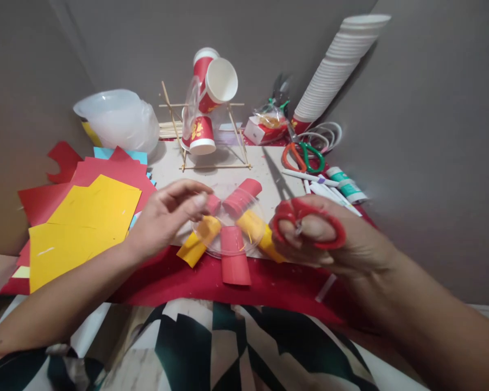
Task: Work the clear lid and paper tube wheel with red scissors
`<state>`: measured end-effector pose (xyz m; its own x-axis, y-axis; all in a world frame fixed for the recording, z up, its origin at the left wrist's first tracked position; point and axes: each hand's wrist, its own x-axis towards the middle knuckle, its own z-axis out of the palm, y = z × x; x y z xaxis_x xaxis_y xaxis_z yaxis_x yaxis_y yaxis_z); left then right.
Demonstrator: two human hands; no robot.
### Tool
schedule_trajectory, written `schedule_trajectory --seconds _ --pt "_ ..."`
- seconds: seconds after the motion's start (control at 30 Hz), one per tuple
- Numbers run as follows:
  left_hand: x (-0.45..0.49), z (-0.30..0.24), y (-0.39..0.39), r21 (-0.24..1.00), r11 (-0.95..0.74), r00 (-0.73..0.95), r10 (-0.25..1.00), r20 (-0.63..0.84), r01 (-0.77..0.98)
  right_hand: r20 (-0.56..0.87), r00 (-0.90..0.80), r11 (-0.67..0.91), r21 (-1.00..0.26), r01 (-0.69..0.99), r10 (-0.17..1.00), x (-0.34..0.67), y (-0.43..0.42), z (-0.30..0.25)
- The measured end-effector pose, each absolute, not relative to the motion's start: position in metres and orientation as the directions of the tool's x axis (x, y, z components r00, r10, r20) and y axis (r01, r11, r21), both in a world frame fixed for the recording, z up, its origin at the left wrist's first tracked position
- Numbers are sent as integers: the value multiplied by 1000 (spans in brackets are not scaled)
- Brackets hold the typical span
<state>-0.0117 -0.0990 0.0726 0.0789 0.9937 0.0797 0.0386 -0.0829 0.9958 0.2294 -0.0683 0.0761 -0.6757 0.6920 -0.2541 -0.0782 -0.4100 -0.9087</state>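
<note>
My right hand (321,233) is closed around the red handles of a pair of scissors (305,221), whose blades point up and away, slightly blurred. My left hand (163,214) hovers at the left side of a clear plastic disc (228,217). Its thumb and forefinger come together in a pinch; whatever sits between them is too small to tell. Curved paper pieces fan out around the disc: a red one (235,266) at the front, a yellow one (195,244) left, another yellow one (264,239) right, and red ones behind.
Yellow paper sheets (81,228) and red sheets lie left. Behind stands a stick frame (215,167) with red paper cups (204,136). A tall cup stack (338,65) leans at right, near orange-and-green-handled scissors (305,157), white sticks and a teal-labelled roll (346,184).
</note>
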Motion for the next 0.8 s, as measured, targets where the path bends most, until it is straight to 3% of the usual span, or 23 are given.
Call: schedule_trajectory --seconds 0.13,0.3,0.47,0.63,0.8 --pt "-37 55 -97 981 -7 -164 986 40 193 -262 -568 -347 -937 -46 780 238 -57 77" --pt "-34 35 -93 963 168 -66 985 -157 212 -339 -650 -357 -928 110 680 239 -51 70" --pt "-22 29 -90 965 243 -30 970 -242 101 -375 -648 -187 -921 341 663 241 -44 71" --pt "-16 27 -89 955 298 18 955 -298 -2 -290 -608 -84 -935 344 739 243 -33 65" --pt "-7 25 -87 962 264 14 965 -264 -73 -339 -595 -149 -926 346 729 245 -24 53"
